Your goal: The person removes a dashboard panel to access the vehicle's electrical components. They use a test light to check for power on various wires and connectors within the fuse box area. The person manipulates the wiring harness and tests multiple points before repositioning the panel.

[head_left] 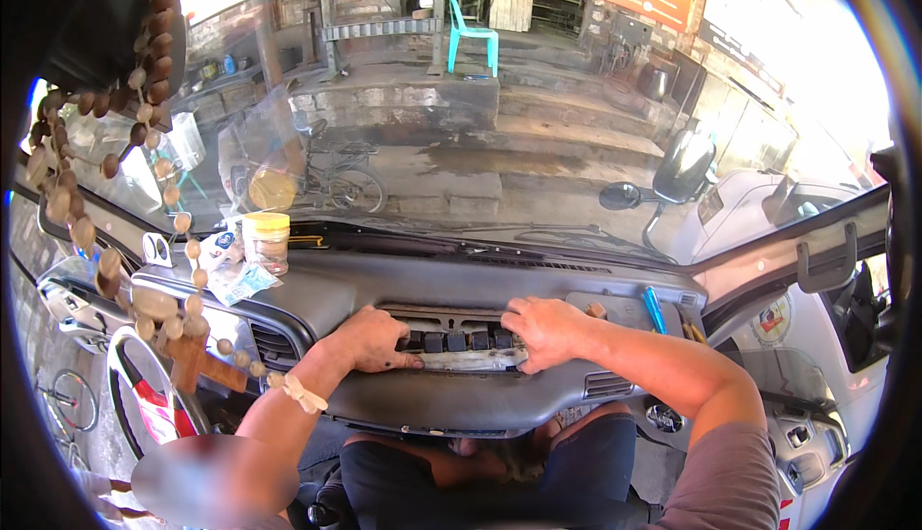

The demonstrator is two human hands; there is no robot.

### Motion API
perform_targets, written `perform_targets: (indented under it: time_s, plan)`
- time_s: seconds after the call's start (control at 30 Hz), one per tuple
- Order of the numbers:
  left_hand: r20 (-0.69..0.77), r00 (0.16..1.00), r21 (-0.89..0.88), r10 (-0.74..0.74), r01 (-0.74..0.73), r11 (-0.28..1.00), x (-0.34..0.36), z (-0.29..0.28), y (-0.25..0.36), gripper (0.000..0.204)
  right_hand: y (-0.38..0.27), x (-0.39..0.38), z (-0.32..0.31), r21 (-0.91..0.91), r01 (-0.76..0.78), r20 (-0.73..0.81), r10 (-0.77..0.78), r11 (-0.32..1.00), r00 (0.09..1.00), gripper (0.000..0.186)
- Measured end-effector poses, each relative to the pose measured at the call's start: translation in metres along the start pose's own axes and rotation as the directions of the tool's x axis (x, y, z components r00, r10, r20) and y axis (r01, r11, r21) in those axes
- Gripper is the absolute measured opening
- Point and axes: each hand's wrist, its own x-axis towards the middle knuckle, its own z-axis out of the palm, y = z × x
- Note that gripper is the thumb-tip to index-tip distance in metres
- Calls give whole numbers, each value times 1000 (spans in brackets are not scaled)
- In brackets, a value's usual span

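In the head view, my left hand [374,336] grips the left end of a pale translucent plastic strip [461,361] in an open recess of the grey dashboard [451,405]. My right hand [538,331] holds the strip's right end, fingers curled over the recess edge. A row of black blocks [456,342] sits between my hands, just above the strip, below a metal bracket [451,322]. Right of my right hand lie a blue-handled tool [654,308] and some yellow-handled tools [693,330].
Wooden beads [163,309] with a cross hang at the left, over the steering wheel [130,381]. A yellow-lidded jar [266,247] and plastic bags [230,271] sit on the dashboard. Beyond the windscreen are steps, a turquoise chair [473,36] and a bicycle [346,180]. A mirror [684,160] stands outside.
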Motion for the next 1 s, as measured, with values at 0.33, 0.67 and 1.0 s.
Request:
perform_targets:
  time_s: [0.33, 0.67, 1.0]
  plan:
    - [551, 834, 18, -22, 15, 1000, 39, -44, -5, 61, -34, 2, 31, 214, -352, -134, 384, 911, 913, 72]
    - [468, 884, 12, 9, -17, 1000, 26, -39, -5, 53, -44, -5, 52, 370, -328, -415, 471, 869, 779, 60]
    - [447, 893, -44, -47, 74, 996, 27, -40, 4, 51, -42, 1, 55, 398, -353, -404, 507, 847, 761, 66]
